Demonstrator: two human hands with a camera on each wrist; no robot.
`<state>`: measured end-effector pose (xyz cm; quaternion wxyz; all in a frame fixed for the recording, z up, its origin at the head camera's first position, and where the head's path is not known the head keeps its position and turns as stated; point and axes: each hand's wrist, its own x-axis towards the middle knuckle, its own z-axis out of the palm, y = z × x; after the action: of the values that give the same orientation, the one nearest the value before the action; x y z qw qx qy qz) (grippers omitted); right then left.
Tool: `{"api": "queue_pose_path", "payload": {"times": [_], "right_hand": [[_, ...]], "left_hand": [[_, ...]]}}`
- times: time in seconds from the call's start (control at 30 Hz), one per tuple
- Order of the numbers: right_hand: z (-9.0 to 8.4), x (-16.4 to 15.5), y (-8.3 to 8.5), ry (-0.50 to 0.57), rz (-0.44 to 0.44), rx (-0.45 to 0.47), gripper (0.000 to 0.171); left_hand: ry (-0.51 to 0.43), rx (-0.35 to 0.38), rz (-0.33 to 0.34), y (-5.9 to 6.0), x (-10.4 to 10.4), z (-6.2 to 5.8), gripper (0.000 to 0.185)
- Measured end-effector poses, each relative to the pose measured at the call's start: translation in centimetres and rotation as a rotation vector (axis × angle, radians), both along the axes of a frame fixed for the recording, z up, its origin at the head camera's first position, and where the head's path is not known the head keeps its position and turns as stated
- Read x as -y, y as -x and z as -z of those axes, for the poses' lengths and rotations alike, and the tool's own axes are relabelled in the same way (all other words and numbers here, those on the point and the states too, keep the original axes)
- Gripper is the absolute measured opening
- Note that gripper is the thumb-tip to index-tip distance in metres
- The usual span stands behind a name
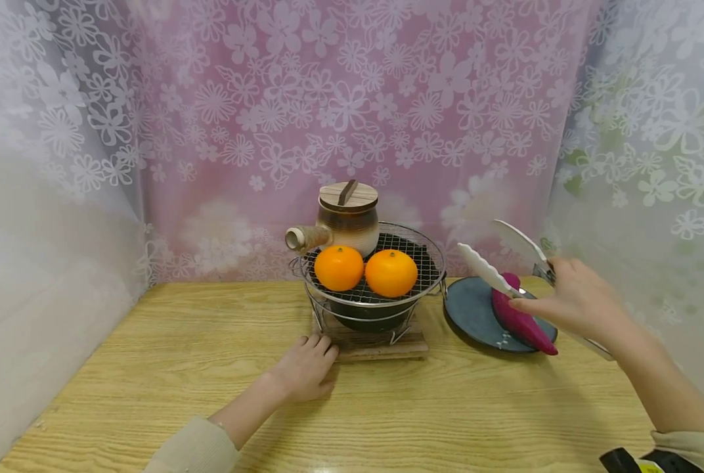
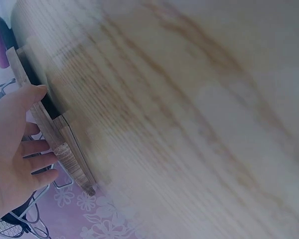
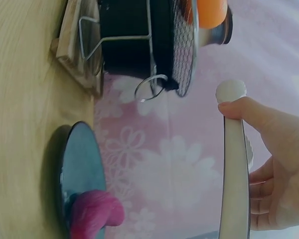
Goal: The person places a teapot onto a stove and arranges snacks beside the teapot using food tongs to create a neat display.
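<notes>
My right hand grips a pair of tongs with pale scalloped tips. Their arms stand apart above the dark plate, with nothing between the tips. On that plate lies a purple sweet potato, its lower end past the rim; the right wrist view shows its other end below the tongs. My left hand rests at the near left corner of a wooden board. In the left wrist view the thumb lies over the board's edge and the fingers stay loosely extended against it.
On the board stands a black stove in a wire stand, topped by a round mesh grill. Two oranges sit on the grill, before a clay pot with a wooden lid and side handle. Floral curtains enclose the table.
</notes>
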<state>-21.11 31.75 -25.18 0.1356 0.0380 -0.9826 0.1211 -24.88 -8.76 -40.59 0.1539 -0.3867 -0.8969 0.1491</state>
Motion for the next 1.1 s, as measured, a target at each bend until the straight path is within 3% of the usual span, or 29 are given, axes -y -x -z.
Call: {"api": "queue_pose_path", "payload": {"times": [0.47, 0.83, 1.1], "right_hand": [[3.0, -2.9, 1.4, -0.017, 0.051, 0.026, 0.076], [5.9, -4.1, 1.9, -0.039, 0.113, 0.175, 0.086], [7.2, -5.0, 2.2, -0.075, 0.132, 0.229, 0.085]], "left_hand": [[-0.002, -0.014, -0.002, 0.1, 0.0, -0.2, 0.054], [0.009, -0.010, -0.006, 0.2, 0.0, 0.0, 0.055], [0.027, 0.017, -0.019, 0.2, -0.1, -0.1, 0.056]]}}
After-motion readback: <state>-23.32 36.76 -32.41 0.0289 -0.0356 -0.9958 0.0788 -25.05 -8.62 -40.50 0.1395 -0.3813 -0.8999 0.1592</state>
